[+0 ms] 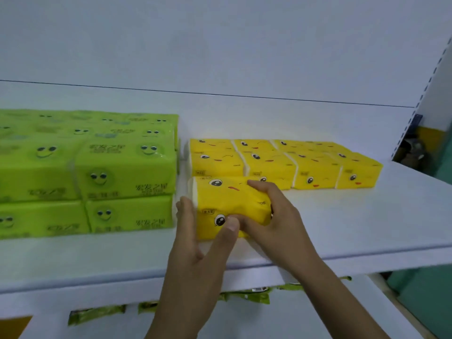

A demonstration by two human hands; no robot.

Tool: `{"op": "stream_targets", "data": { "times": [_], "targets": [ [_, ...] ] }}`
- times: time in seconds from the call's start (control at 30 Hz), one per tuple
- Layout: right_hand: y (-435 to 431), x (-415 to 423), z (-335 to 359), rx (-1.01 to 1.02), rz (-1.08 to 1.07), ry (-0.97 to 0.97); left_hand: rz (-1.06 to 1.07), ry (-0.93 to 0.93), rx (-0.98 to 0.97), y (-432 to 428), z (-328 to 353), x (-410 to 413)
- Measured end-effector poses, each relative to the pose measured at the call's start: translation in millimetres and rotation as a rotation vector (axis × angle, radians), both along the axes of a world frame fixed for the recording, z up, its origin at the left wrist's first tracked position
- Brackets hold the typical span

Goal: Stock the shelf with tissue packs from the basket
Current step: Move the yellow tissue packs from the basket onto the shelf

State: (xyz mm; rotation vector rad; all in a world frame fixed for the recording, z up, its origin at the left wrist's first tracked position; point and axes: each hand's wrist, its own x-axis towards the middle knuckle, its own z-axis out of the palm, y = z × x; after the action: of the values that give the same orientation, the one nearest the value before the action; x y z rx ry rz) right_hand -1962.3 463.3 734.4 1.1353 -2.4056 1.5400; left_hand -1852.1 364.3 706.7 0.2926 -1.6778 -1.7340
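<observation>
A yellow tissue pack (pixel 230 199) with cartoon eyes lies on the white shelf (pixel 354 223), in front of a row of several yellow packs (pixel 315 167). My left hand (pixel 195 243) holds its left end, fingers along the side and thumb on the front face. My right hand (pixel 276 216) grips its right end, fingers curled over the top and thumb on the front. The basket is out of view.
Stacked green tissue packs (pixel 97 172) fill the shelf's left part, close to the held pack. Bare shelf lies right of my hands. Green packets (pixel 244 296) hang below the shelf's front edge. A slotted upright (pixel 420 94) bounds the right side.
</observation>
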Motion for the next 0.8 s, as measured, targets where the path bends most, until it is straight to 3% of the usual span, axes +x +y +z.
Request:
{"op": "stream_targets", "data": {
  "times": [0.4, 0.53, 0.67, 0.8],
  "targets": [
    [-16, -35, 10, 0.213, 0.146, 0.019, 0.133, -0.067, 0.048, -7, 26, -22],
    [0, -31, 9, 0.136, 0.181, 0.026, 0.194, -0.125, 0.033, 5, 32, -18],
    [27, -16, 6, -0.07, 0.126, 0.07, 0.345, -0.106, 0.08, 27, 27, 5],
    [35, 19, -3, -0.185, 0.286, 0.055, 0.447, -0.053, 0.086, 54, 21, 48]
  ]
}}
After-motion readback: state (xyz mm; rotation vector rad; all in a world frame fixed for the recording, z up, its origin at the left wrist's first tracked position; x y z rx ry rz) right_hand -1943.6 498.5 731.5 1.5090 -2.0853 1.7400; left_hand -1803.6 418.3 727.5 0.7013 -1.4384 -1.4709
